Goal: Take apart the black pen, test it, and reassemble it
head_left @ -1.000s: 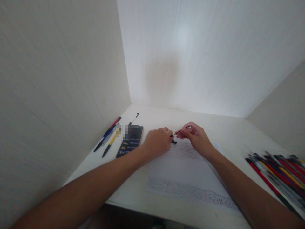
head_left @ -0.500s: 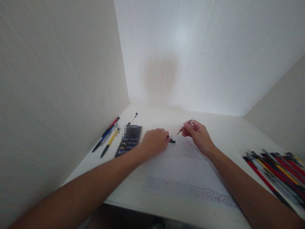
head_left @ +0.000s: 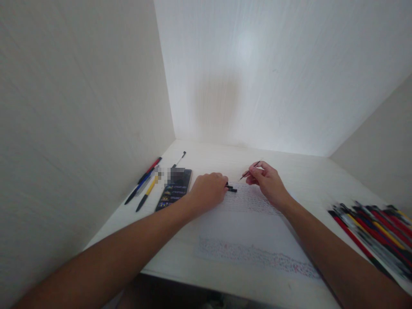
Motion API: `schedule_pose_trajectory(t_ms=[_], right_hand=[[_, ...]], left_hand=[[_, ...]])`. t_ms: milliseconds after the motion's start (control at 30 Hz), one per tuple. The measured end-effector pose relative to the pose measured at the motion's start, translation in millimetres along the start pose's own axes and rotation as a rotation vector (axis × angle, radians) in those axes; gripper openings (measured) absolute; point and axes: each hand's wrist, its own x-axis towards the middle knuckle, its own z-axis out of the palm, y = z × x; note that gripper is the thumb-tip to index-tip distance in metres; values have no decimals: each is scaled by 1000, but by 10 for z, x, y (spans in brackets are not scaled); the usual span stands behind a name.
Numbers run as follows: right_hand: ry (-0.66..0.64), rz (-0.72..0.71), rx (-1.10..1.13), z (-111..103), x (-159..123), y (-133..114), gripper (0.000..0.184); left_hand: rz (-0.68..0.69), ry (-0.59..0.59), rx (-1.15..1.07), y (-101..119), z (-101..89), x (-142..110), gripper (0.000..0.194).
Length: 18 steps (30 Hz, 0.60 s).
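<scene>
My right hand (head_left: 268, 182) pinches a thin red pen refill (head_left: 249, 171), its tip pointing left and down, held just above a sheet of paper (head_left: 251, 231) covered with scribbled lines. My left hand (head_left: 207, 192) rests on the paper's left edge with its fingers curled. Small black pen parts (head_left: 231, 188) stick out from its fingertips, and I cannot tell whether it grips them or only touches them. The two hands are a short gap apart.
A dark phone (head_left: 174, 189) lies left of my left hand. Beyond it, several pens (head_left: 144, 182) lie by the left wall, one slim black one (head_left: 179, 160) farther back. A pile of red, black and yellow pens (head_left: 373, 234) fills the right side. White walls enclose the desk (head_left: 209, 156).
My right hand pulled the refill away from my left hand and lifted it slightly. My left hand settled lower onto the paper beside the black parts.
</scene>
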Motion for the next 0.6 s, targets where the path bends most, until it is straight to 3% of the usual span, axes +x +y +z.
schedule_pose_trajectory(t_ms=[200, 400, 600], right_hand=[[-16, 32, 51, 13, -11, -13, 24], [-10, 43, 70, 4, -7, -18, 22], [-69, 55, 67, 1, -5, -11, 22]], left_hand=[[-25, 66, -103, 26, -17, 5, 21], [-71, 241, -551, 80, -89, 53, 33], [-275, 48, -1025, 93, -131, 107, 45]])
